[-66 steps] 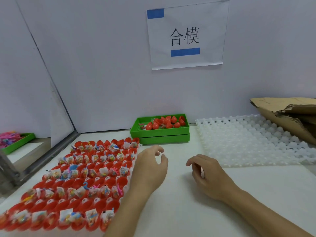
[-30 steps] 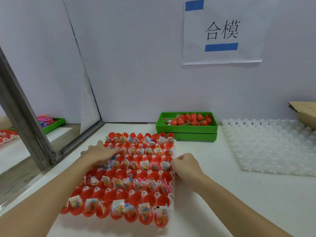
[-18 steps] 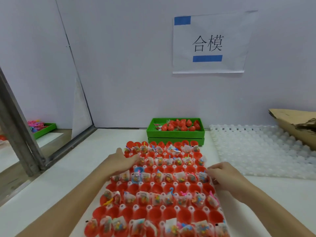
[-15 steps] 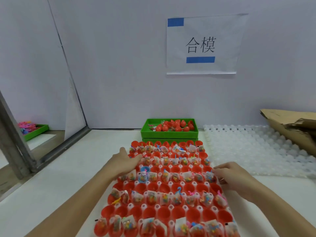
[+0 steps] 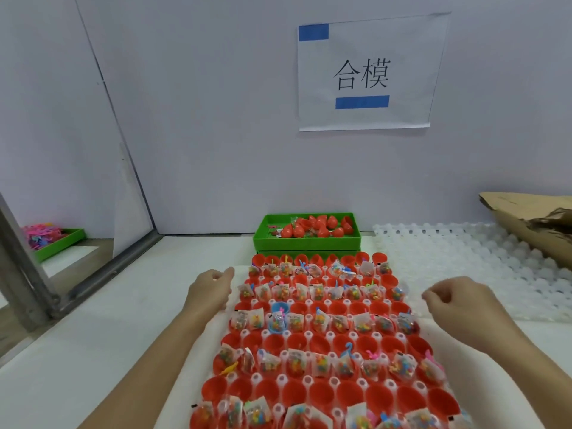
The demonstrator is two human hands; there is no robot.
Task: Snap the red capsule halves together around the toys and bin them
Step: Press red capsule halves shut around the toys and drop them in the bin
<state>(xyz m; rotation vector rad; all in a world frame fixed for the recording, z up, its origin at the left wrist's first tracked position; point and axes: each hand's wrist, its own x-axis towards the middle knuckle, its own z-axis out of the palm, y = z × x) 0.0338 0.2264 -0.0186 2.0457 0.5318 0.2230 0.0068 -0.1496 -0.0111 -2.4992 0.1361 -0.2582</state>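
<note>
Both hands now off the capsule tray (image 5: 257, 379), left hand (image 5: 209, 291) and right hand (image 5: 458, 300) loosely curled, empty, flanking it.

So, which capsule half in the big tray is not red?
The blue half, in the third empty row from the back, second cup from the left; all other halves are red.

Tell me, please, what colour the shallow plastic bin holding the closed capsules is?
Bright green: the shallow plastic bin, seen in the head view, against the back wall.

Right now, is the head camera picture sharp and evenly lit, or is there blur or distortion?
Head view: light soft and even, shadows faint; the sign reads sharp; wide-angle bend slants the wall edges; toy packets in the capsule tray look slightly soft near the bottom.
</note>
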